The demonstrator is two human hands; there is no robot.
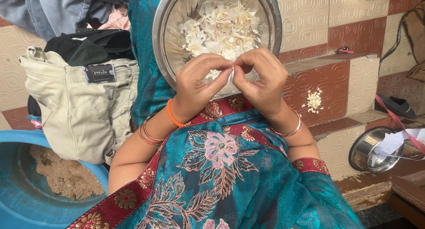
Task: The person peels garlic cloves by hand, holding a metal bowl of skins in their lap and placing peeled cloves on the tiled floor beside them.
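A round steel bowl [166, 25] rests on my lap, on teal flowered cloth [221, 167]. Inside it lies a heap of white papery garlic skins and pieces [221, 27]. My left hand [197, 78] and my right hand [261, 76] meet over the bowl's near rim, fingertips pinched together on a small white garlic clove [232, 68] that is mostly hidden by my fingers. Bangles circle both wrists, and an orange band sits on the left one.
A small pile of peeled cloves [314, 100] lies on the tiled step at right. A steel bowl with paper [367, 151] sits lower right. Beige trousers [84, 109] and dark clothes are piled at left, above a blue tub [26, 184] holding sandy dirt.
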